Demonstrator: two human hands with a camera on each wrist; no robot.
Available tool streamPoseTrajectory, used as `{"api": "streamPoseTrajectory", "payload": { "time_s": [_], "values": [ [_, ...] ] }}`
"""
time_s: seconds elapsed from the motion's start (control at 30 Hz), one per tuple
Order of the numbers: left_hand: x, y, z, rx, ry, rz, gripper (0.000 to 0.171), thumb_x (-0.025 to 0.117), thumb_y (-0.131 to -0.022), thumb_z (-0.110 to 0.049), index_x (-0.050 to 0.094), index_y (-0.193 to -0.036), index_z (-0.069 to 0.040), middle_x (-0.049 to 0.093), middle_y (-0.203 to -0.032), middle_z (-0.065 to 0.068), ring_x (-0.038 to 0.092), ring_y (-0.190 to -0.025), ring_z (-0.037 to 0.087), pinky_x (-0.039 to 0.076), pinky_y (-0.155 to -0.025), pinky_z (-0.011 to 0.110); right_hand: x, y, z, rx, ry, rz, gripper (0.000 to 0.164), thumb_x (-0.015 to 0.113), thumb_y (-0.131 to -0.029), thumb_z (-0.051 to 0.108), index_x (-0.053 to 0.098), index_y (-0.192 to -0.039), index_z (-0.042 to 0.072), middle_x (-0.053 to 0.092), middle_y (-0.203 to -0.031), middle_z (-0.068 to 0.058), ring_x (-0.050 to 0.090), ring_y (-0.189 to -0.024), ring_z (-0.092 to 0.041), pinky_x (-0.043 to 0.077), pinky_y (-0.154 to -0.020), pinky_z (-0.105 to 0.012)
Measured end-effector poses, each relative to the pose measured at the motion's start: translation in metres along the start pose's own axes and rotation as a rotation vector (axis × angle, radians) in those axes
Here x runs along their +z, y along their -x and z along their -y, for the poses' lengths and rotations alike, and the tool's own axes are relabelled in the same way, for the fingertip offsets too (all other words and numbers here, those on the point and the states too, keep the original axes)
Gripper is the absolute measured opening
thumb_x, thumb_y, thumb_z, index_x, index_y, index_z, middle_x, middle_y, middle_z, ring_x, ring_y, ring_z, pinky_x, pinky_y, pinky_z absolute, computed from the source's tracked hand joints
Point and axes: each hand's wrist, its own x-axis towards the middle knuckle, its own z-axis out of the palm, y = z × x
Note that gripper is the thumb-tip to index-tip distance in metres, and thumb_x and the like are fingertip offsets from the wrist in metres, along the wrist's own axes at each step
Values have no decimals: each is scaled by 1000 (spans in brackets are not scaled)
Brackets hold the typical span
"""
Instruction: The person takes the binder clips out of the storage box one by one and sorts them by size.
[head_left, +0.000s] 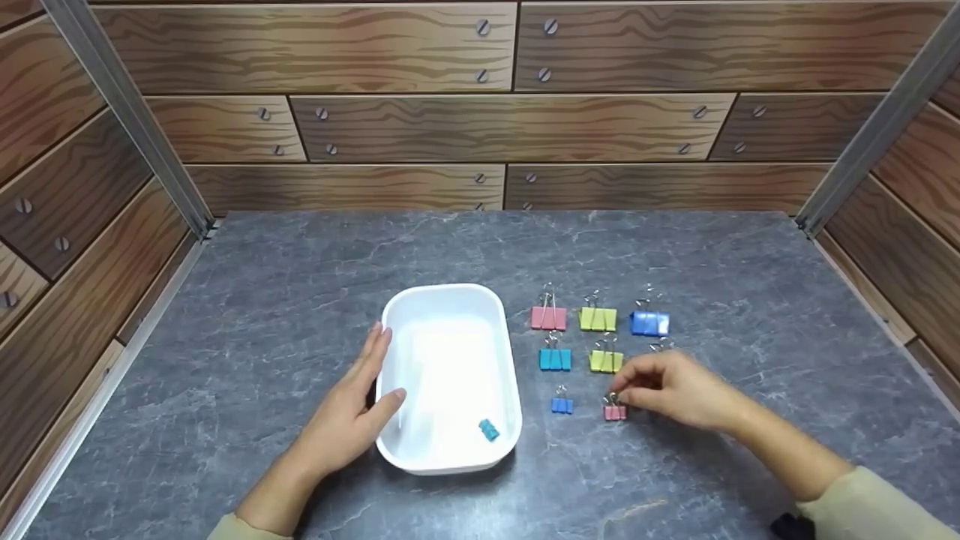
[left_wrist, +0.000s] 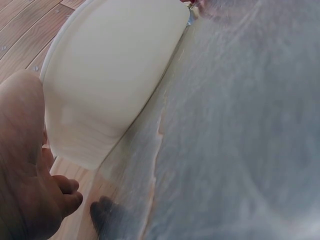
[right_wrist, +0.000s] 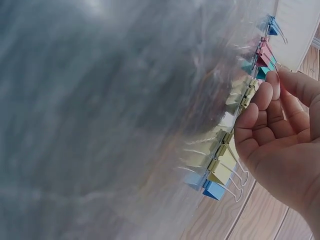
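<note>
With its thumb and index finger, my right hand (head_left: pixel 679 391) pinches the wire handles of a small pink binder clip (head_left: pixel 615 413), which touches the table. The right wrist view shows this pink clip (right_wrist: pixel 263 54) at the fingertips. My left hand (head_left: pixel 345 412) rests against the left side of a white plastic tray (head_left: pixel 442 360), fingers straight along the outside and thumb over the rim. Inside the tray, near its lower right corner, lies a small teal binder clip (head_left: pixel 489 430). A small blue binder clip (head_left: pixel 562 406) stands between the tray and the pink clip.
Behind these stand larger binder clips: pink (head_left: pixel 549 318), yellow (head_left: pixel 598 319) and blue (head_left: pixel 649 323) at the back, teal (head_left: pixel 555 360) and yellow (head_left: pixel 606 361) in front. My right hand hides the body of another clip. Wood-patterned walls (head_left: pixel 510 127) enclose the grey table (head_left: pixel 300 262).
</note>
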Motion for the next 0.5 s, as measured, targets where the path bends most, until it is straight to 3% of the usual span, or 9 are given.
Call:
{"api": "streamPoseTrajectory", "payload": {
  "time_s": [0.23,0.5],
  "values": [
    [1,1,1,-6,-4,-2,78,64,-106,-28,22,-171,-15,13,-177,9,17,-161,26,25,-126,57,-6,4,5,4,17,-28,12,76,-97,13,79,-107,9,76,-94,-3,68,-77,-16,57,-65,-25],
    [0,0,0,10,10,-2,78,63,-106,-27,21,-171,-14,10,-177,3,17,-161,28,25,-125,57,-15,5,26,-90,121,-103,10,79,-95,13,80,-105,11,76,-93,3,65,-80,-10,57,-71,-25]
  ]
}}
